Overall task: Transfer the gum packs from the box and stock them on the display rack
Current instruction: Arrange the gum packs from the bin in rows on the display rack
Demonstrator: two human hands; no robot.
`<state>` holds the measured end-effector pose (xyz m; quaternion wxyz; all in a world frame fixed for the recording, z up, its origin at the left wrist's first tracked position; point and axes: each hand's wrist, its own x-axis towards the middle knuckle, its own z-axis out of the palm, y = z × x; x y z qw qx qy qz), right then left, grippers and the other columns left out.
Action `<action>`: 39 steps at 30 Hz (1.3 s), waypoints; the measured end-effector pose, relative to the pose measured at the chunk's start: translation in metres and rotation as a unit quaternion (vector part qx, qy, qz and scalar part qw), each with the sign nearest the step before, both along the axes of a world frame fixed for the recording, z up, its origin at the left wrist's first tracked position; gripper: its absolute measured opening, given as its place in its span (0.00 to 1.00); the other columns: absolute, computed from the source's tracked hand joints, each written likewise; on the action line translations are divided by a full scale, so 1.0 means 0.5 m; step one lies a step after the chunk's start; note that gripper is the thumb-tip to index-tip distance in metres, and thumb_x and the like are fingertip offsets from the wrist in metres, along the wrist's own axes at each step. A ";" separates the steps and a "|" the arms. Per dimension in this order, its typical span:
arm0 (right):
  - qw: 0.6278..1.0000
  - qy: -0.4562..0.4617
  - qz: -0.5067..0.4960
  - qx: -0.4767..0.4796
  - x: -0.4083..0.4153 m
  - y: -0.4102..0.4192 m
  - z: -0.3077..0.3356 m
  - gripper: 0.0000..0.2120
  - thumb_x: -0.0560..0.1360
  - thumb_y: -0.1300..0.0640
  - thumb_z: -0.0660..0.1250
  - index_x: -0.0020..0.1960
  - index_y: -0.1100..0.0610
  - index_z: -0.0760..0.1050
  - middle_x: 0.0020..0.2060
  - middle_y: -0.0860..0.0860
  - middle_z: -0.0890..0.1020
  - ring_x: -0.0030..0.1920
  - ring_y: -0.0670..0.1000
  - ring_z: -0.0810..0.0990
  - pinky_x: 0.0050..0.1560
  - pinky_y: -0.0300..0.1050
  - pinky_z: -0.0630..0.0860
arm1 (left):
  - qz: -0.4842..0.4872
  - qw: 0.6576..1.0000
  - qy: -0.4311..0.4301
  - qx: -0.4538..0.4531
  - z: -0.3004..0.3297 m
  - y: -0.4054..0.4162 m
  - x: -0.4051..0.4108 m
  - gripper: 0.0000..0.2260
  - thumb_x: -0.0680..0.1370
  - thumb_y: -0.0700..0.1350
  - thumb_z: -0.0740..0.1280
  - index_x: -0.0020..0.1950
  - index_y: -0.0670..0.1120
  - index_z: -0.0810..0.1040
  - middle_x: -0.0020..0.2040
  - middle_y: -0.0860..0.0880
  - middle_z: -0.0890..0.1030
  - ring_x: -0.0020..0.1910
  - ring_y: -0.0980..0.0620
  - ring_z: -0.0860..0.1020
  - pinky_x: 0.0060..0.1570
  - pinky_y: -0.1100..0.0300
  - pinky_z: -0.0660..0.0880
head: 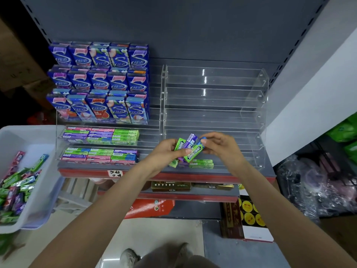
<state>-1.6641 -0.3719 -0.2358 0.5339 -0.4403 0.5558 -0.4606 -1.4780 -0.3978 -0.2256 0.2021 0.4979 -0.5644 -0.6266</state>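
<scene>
Hands [193, 149] grip gum packs [188, 149] (fanned)

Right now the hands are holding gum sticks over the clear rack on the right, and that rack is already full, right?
Not full. The head view shows the right rack nearly empty: only a few green packs on its bottom tier. Both hands, left and right, do hold gum sticks over it.
</scene>
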 end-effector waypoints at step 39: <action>0.822 0.555 0.114 -0.052 -0.012 0.013 -0.098 0.15 0.79 0.62 0.60 0.64 0.55 0.75 0.60 0.53 0.77 0.58 0.53 0.76 0.54 0.44 0.75 | 0.067 0.997 -0.002 -0.023 -0.023 -0.009 0.012 0.09 0.77 0.42 0.66 0.57 0.42 0.75 0.45 0.49 0.83 0.45 0.56 0.82 0.42 0.69 0.73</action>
